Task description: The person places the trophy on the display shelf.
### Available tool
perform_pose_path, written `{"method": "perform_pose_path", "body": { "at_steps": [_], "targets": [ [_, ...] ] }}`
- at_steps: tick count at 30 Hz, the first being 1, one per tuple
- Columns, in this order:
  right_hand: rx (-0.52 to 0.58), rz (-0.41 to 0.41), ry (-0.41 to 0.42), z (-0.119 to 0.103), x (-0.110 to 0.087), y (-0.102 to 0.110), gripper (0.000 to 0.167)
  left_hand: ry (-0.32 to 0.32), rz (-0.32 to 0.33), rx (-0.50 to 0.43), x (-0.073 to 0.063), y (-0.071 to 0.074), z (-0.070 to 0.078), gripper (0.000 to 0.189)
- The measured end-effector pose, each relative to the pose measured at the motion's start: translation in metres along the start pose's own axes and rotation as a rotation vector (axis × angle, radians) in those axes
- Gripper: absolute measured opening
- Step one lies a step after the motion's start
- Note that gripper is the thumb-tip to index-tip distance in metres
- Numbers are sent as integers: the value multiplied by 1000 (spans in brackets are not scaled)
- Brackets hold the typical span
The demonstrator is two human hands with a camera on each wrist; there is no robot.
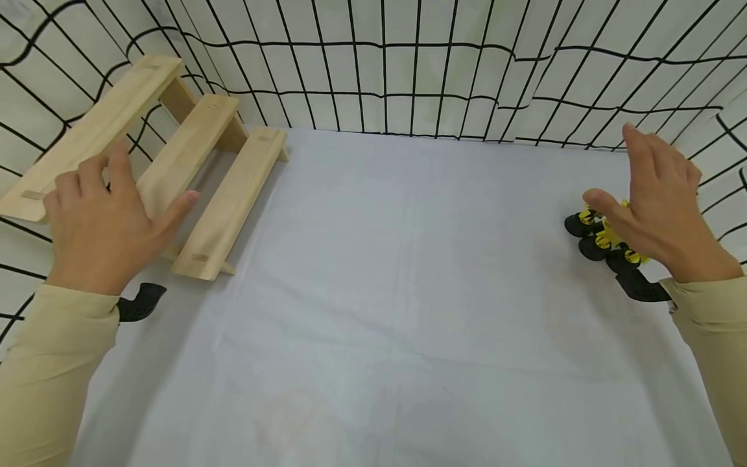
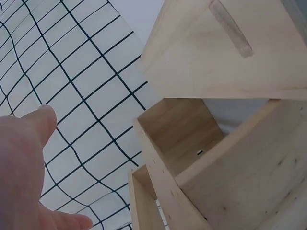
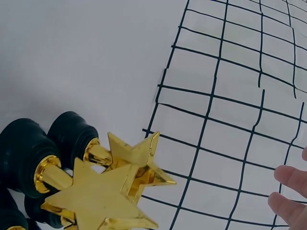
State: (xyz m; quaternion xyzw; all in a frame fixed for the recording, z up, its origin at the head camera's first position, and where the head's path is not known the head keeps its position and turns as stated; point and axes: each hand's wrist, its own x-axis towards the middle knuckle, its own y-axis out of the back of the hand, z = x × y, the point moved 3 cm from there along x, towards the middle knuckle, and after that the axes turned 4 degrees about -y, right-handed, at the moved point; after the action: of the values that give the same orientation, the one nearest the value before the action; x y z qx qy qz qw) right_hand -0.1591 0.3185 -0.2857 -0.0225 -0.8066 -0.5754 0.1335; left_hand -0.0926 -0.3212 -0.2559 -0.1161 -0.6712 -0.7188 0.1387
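A three-step wooden stand (image 1: 227, 201) of pale boards is on the left of the white surface. My left hand (image 1: 105, 214) hovers over its steps, fingers spread and holding nothing; in the left wrist view the stand's boards (image 2: 240, 177) lie beside the fingers. On the right, several small trophies (image 1: 594, 246) with black bases and gold stars are grouped together. My right hand (image 1: 662, 201) is above them, fingers extended and with nothing in it, hiding part of the group. The gold star (image 3: 96, 196) of one trophy shows close up in the right wrist view.
Black wire grid panels (image 1: 403, 71) fence the back and both sides. A white cloth (image 1: 397, 292) covers the surface between the stand and the trophies. A black wrist mount (image 1: 141, 302) sticks out from the left sleeve, and another (image 1: 640, 287) from the right.
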Motion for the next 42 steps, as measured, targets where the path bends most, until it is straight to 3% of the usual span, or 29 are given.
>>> {"method": "perform_pose_path", "body": {
  "at_steps": [6,9,18,25,27,32,37,40,42],
  "targets": [
    [-5,-21,16,-8,7,-2,106,-123,170,95,-7,0,1,116],
    [-5,-29,30,-10,8,-2,104,-191,261,131,-10,-1,1,114],
    [-20,-86,22,-16,14,-7,103,-210,311,246,-20,-2,-1,99],
    [-12,-76,67,-25,17,-12,100,-199,248,367,-30,-1,-1,89],
    [-14,-80,73,-27,18,-13,100,-188,248,383,-33,0,-1,91],
    [-17,-83,90,-30,19,-15,100,-136,177,414,-36,5,-1,99],
    [-14,-80,107,-32,21,-18,101,-59,56,343,-35,9,-3,102],
    [-9,-81,123,-36,24,-19,101,43,-81,307,-34,7,-10,98],
    [-5,-82,137,-38,26,-20,102,88,-123,311,-34,5,-14,96]
  ]
}}
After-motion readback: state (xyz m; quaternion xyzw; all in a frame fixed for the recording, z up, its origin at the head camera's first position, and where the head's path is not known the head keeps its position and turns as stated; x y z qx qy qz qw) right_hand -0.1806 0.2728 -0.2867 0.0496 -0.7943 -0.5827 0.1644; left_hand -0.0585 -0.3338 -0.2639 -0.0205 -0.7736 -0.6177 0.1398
